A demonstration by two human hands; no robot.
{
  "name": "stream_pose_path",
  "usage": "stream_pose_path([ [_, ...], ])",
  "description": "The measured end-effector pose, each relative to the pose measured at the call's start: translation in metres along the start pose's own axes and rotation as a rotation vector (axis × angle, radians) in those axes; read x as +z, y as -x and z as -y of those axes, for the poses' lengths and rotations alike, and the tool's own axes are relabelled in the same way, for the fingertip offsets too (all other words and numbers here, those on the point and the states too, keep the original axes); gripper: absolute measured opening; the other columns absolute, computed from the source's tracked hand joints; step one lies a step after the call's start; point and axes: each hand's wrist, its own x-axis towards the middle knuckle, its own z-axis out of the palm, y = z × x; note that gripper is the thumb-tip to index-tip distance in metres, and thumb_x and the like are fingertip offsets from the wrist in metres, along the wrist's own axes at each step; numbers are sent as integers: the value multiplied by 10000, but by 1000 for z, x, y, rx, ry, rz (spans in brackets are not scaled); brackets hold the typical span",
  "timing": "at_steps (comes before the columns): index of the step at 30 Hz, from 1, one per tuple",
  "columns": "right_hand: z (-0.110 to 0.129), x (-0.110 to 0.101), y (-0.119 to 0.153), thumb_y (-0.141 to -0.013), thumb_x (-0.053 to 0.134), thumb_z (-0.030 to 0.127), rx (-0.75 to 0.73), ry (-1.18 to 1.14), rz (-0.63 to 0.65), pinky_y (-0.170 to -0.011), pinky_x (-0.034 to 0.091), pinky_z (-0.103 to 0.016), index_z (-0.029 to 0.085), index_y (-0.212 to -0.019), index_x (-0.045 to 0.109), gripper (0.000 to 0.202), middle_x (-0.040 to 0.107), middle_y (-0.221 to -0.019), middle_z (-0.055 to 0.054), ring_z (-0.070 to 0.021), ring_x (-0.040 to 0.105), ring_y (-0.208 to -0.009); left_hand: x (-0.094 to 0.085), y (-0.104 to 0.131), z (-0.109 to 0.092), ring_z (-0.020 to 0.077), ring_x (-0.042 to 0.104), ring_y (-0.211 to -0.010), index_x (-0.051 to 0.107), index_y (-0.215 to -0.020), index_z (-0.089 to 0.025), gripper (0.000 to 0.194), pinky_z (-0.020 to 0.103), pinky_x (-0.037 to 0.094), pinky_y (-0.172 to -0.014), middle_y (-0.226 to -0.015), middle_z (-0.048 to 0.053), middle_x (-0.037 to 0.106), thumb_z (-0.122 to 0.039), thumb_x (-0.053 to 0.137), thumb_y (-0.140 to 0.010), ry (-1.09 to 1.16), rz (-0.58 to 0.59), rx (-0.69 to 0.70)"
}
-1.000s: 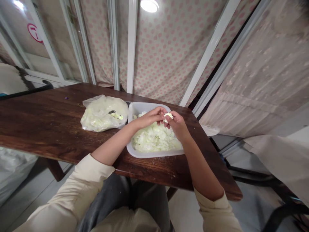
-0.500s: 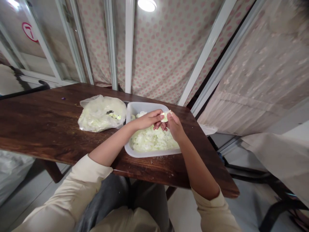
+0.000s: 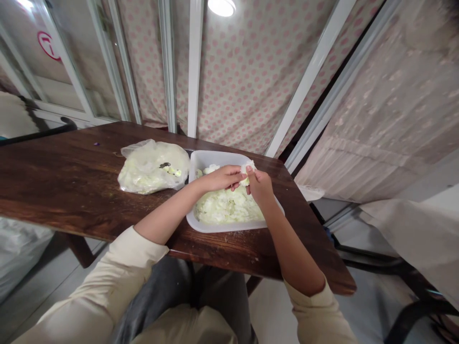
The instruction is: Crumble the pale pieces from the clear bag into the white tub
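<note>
Above a white plastic tub, both of my hands pinch one small, soft, pale yellow-white piece with a ruffled, petal-like look. My left hand reaches in from the left, its fingertips closed on the near side of the piece. On the other side, my right hand presses the piece between thumb and bent fingers. A loose heap of similar pale pieces lies in the tub below. The exact kind of piece is too small to tell.
Left of the tub, a translucent plastic bag holds more pale pieces and has a torn opening. The dark wooden table ends near my lap. Behind stand framed panels with a dotted curtain. Another plastic bag sits on the floor at left.
The held piece has turned and now sits more upright between my fingers. My left fingers have curled in more. The view has shifted slightly.
</note>
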Motion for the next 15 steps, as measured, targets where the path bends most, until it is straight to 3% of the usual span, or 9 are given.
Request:
stream_pose_path([
  [3, -8, -5, -4, -855, 392, 431, -55, 197, -109, -478, 237, -265, 194, -496, 336, 434, 350, -448, 30, -94, 339, -453, -2, -1, 0, 59, 449, -474, 438, -642, -157, 216, 189, 336, -466, -520, -33, 465, -272, 452, -825, 73, -113, -38],
  [5, -14, -6, -5, -824, 440, 407, -38, 254, -86, -492, 231, -266, 197, -539, 346, 366, 344, -469, 40, -98, 330, -472, -3, -2, 2, 55, 424, -461, 427, -606, -157, 221, 189, 324, -461, -502, -39, 426, -242, 440, -809, 95, -200, -55],
  [8, -20, -1, -6, -748, 529, 343, 17, 157, -14, -508, 282, -251, 204, -769, 428, 174, 391, -517, 70, -104, 369, -482, -4, -4, 5, 47, 359, -435, 382, -558, -162, 276, 192, 293, -450, -474, -49, 362, -264, 430, -810, 70, -281, -82],
  [10, -21, 2, -6, -738, 514, 309, 54, 19, 41, -513, 317, -241, 206, -880, 431, 194, 443, -577, 63, -110, 414, -513, -4, -5, 6, 46, 334, -428, 370, -552, -164, 319, 195, 274, -445, -462, -51, 340, -319, 429, -824, 39, -284, -90],
  [12, -19, 3, -6, -782, 457, 348, 77, -113, 123, -502, 329, -234, 203, -852, 457, 162, 489, -649, 27, -113, 450, -562, -4, -5, 7, 47, 330, -434, 411, -576, -156, 342, 196, 268, -445, -473, -47, 360, -376, 428, -837, 19, -233, -67],
  [15, -13, 2, -5, -840, 396, 476, 59, -204, 250, -478, 319, -235, 198, -784, 483, 297, 499, -653, 5, -107, 442, -547, -4, -5, 7, 49, 344, -452, 498, -650, -139, 365, 198, 284, -453, -520, -28, 438, -432, 416, -852, 10, -114, -12],
])
